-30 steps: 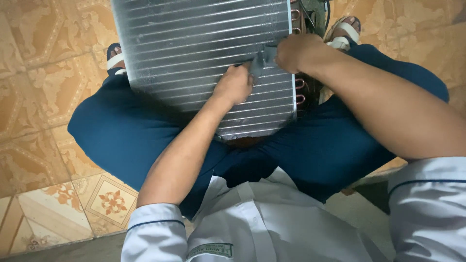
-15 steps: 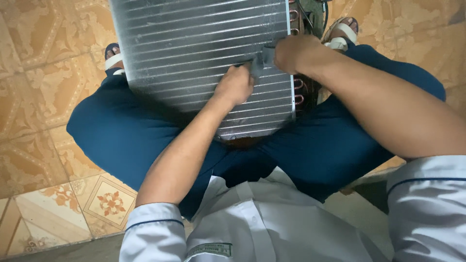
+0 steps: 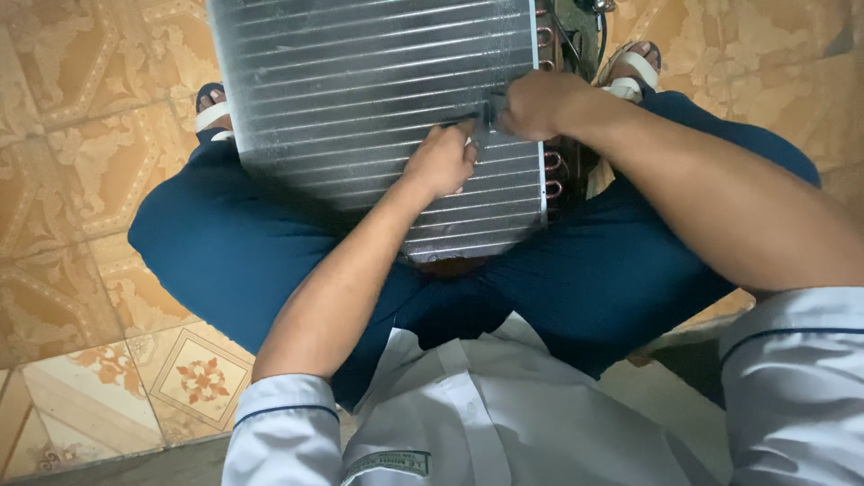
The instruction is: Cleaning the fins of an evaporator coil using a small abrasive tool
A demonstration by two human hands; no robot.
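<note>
Right hand [image 3: 540,103]: fingers closed on a small grey tool [image 3: 490,112], tip against the fins.
Left hand [image 3: 441,162]: curled, pressing the fin face just beside the tool.
Finned coil [image 3: 360,90]: propped between the knees, fin lines crosswise, copper bends [image 3: 551,166] at right edge.

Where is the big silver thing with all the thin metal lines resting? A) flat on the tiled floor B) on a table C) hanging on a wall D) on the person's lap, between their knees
D: the finned coil leans on the blue trousers, with the left hand and right hand on it.
</note>
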